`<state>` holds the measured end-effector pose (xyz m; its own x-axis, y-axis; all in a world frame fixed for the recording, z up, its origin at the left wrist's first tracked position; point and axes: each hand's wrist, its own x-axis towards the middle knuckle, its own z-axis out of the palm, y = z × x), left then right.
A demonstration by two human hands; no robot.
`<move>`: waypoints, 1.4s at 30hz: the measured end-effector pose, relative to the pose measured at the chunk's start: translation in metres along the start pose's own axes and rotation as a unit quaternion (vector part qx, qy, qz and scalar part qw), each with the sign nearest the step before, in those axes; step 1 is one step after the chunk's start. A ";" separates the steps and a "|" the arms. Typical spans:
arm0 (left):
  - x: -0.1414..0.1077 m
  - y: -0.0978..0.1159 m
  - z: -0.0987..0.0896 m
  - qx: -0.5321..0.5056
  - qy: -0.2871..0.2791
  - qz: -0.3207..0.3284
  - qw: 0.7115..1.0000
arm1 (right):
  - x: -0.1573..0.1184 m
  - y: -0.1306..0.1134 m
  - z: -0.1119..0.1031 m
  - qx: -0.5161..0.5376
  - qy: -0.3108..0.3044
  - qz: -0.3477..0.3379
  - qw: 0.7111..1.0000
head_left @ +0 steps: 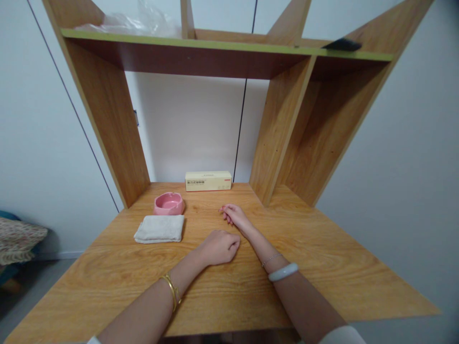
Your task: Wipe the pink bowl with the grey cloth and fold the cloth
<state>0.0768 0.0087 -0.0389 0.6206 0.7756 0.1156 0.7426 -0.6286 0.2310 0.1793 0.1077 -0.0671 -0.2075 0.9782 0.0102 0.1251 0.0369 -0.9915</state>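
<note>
My left hand point(219, 246) rests on the wooden desk point(308, 267), curled into a fist with the thumb along its side; no object shows in it. Just beyond it lies my right hand point(234, 216), palm turned inward, its fingers loosely bent and a little apart, holding nothing. To the left of both hands is a folded light-grey cloth point(159, 229), flat on the desk. Directly behind the cloth stands a pink faceted bowl point(169, 204); no contents are visible inside it. A long cream carton point(208, 181) with dark printing sits farther back, beyond my hands.
Wooden side panels point(107, 114) and an upright divider point(283, 129) rise from the desk, carrying a green-edged shelf point(215, 44) overhead. Clear plastic film point(139, 21) and a dark object point(343, 45) lie on that shelf. Patterned fabric point(21, 236) shows beyond the desk at left.
</note>
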 end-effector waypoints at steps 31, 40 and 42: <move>0.000 -0.001 0.001 0.007 0.009 0.009 1.000 | 0.000 0.000 0.000 0.001 -0.001 -0.003 1.000; 0.001 -0.002 0.001 0.004 0.009 0.011 1.000 | 0.000 0.002 0.002 -0.019 0.002 -0.009 1.000; 0.001 -0.001 0.001 0.007 0.006 0.010 1.000 | 0.000 0.002 0.002 -0.021 0.002 -0.009 1.000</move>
<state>0.0765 0.0100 -0.0401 0.6314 0.7641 0.1323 0.7340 -0.6440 0.2157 0.1774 0.1069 -0.0689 -0.2070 0.9779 0.0291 0.1623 0.0637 -0.9847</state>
